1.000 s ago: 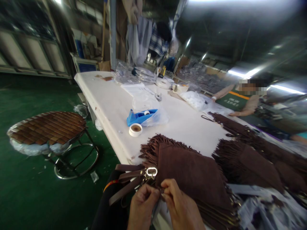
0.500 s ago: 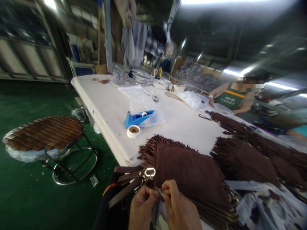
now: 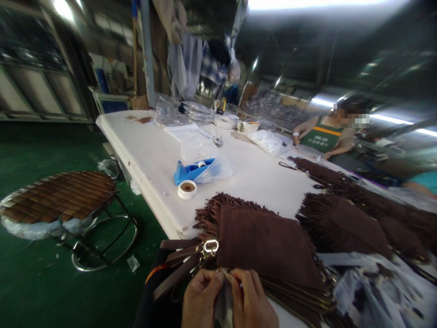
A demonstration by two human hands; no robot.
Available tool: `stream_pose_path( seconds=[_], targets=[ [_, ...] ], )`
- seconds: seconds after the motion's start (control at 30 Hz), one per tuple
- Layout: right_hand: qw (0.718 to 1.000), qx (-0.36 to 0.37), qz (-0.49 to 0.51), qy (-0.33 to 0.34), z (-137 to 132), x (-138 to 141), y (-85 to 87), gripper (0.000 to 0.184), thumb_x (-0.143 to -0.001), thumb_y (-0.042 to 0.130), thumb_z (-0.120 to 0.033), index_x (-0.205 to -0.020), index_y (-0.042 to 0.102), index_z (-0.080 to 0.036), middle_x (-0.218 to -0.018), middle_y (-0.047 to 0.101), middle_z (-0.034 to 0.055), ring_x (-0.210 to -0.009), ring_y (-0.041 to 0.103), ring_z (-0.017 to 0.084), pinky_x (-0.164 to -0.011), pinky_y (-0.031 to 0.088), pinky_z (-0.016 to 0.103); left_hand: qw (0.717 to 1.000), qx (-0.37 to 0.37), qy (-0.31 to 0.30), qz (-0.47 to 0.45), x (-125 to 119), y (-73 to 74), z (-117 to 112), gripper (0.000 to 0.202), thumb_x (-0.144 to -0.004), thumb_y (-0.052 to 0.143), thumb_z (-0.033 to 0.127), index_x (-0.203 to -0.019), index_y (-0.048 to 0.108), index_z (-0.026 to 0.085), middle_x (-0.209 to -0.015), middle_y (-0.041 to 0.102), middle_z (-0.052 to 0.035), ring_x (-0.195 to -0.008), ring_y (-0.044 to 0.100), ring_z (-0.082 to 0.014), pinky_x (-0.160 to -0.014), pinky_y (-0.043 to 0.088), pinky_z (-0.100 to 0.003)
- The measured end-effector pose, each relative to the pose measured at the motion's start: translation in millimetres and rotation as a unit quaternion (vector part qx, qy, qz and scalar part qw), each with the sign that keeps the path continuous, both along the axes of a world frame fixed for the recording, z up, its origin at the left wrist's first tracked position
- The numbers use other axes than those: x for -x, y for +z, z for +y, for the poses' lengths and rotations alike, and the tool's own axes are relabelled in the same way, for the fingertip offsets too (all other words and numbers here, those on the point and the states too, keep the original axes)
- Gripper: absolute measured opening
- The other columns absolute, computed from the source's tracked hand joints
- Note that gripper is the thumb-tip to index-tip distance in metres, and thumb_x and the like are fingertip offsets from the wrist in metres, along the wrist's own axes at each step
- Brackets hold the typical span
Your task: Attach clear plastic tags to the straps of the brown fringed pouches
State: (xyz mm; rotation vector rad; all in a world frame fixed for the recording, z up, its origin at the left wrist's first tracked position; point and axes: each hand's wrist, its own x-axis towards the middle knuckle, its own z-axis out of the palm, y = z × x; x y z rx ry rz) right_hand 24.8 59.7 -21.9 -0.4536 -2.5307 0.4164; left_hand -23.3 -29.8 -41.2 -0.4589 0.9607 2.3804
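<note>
Close to the table's front edge, my left hand [image 3: 201, 294] and my right hand [image 3: 251, 296] are side by side, fingertips pinched and nearly touching. Between them hangs a thin greyish sheet [image 3: 224, 303], plastic by its look, with its upper edge in both pinches. Any smaller piece at the fingertips is too hidden to name. Just beyond my hands lies a stack of dark brown fringed bags [image 3: 262, 241], fringe pointing away. Wrist straps [image 3: 175, 269] with metal clasps [image 3: 210, 247] stick out at the stack's left side.
More fringed bags [image 3: 344, 223] lie to the right, beside crumpled plastic [image 3: 372, 289]. A blue tape dispenser [image 3: 193, 171] and a tape roll [image 3: 187, 189] stand on the white table [image 3: 150, 159]. A stool [image 3: 61, 196] is at left. A co-worker in a green apron [image 3: 321, 136] sits across.
My fingertips have shifted slightly, and the greyish sheet shows more openly between my hands. The whole view has turned a little, so the table and bags sit slightly further left.
</note>
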Motion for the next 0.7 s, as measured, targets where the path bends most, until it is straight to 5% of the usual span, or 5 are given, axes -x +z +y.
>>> stream_pose_path(
  seconds=[0.2,0.43,0.7],
  targets=[
    [0.997,0.034,0.059,-0.034,-8,0,-7.9,0.042,-0.101,0.031,-0.05,-0.088,0.062,-0.025,-0.08,0.067,0.0009,-0.065,0.069,0.013,-0.049,0.047,0.02,1.0,-0.014,0.019,-0.006,-5,6.4,1,0.038,-0.051,0.093,0.034,-0.063,0.064,0.014,-0.065,0.069,-0.0048,-0.059,0.06,-0.0146,-0.061,0.049,-0.024],
    [0.986,0.128,0.088,0.062,-7,-4,-25.3,0.036,-0.101,0.033,-0.042,-0.103,0.064,-0.026,-0.093,0.068,0.004,-0.08,0.071,0.015,-0.058,0.053,0.018,0.999,0.013,0.006,0.037,-4,2.1,-1,0.036,-0.055,0.092,0.035,-0.064,0.065,0.013,-0.07,0.07,-0.0053,-0.066,0.061,-0.0145,-0.067,0.049,-0.023],
    [0.981,0.15,0.101,0.063,-9,-9,-37.7,0.037,-0.097,0.04,-0.052,-0.113,0.058,-0.024,-0.098,0.066,0.008,-0.082,0.071,0.019,-0.064,0.057,0.024,0.998,0.051,0.04,0.019,-13,-3.7,5,0.04,-0.054,0.091,0.041,-0.066,0.063,0.015,-0.057,0.061,0.0001,-0.049,0.048,-0.0093,-0.049,0.038,-0.018]
  ],
)
